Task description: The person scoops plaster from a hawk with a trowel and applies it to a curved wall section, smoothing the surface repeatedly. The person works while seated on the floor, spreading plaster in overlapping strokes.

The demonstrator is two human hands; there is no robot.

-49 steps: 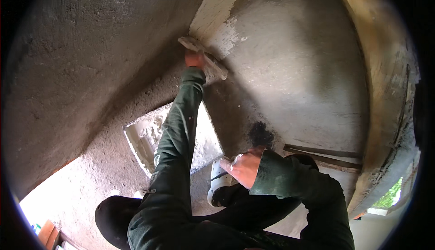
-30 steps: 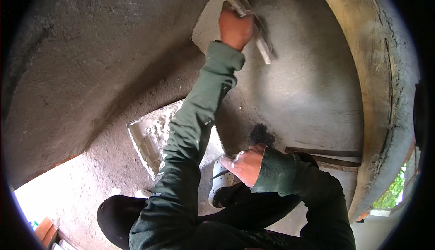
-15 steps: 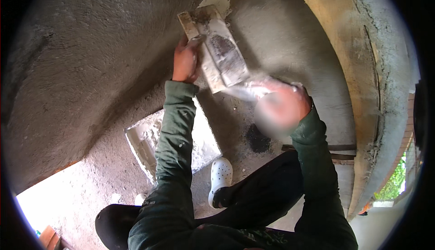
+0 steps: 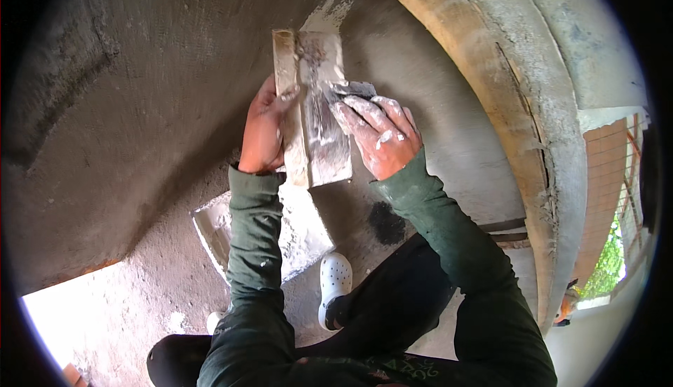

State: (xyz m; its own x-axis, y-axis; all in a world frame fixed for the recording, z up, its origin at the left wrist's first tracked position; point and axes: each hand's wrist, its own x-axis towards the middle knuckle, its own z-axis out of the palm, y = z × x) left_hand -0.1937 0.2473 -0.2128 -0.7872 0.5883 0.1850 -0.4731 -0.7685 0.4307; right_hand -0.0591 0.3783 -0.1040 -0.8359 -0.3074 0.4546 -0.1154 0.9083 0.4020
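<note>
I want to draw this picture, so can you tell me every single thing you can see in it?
Plaster board: one, grey-white and smeared, flat in front of the wall, held between both hands.
Small dark tool: one, grey, on the board's right edge under the right hand's fingers.
Wall: one, grey and rough, filling the left and top.
Curved rim: one, tan and grey, arching down the right.
Mixing tray: one, whitish, on the ground below the board.
Dark patch: one, black, on the ground right of the tray.
Shoe: one, white, on the ground.
Left hand: one, gripping the board's left edge.
Right hand: one, white-smeared, on the tool.
</note>
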